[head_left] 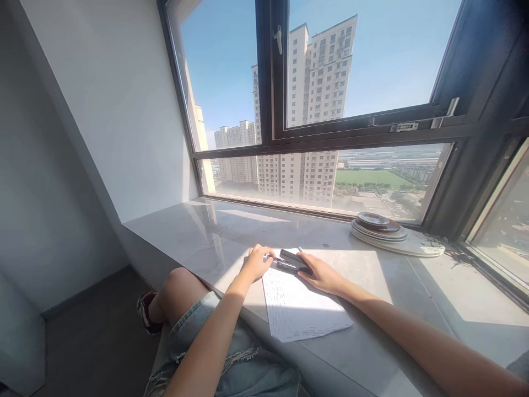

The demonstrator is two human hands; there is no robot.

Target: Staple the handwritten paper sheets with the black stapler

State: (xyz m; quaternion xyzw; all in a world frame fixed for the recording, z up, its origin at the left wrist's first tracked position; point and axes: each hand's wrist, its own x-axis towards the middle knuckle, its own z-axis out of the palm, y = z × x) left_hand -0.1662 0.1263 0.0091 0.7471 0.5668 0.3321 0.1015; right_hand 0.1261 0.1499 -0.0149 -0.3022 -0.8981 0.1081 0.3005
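A black stapler (291,255) lies over the top edge of a stack of white paper (306,311) with rows of marks down its left side. My right hand (320,273) is closed round the stapler's right end. At the stapler's left end, my left hand (259,261) has its fingers bent together near the jaw and the paper's upper left corner. What those fingers pinch, if anything, is too small to make out. A thin, light-coloured stick-like thing (300,250) shows just behind the stapler.
The paper lies on a pale stone window ledge (231,231). Several stacked plates (378,234) stand at the back right by the window frame, with thin dark twigs or wires (458,255) beside them. My knees are against the ledge's front edge. A wall (111,99) rises at left.
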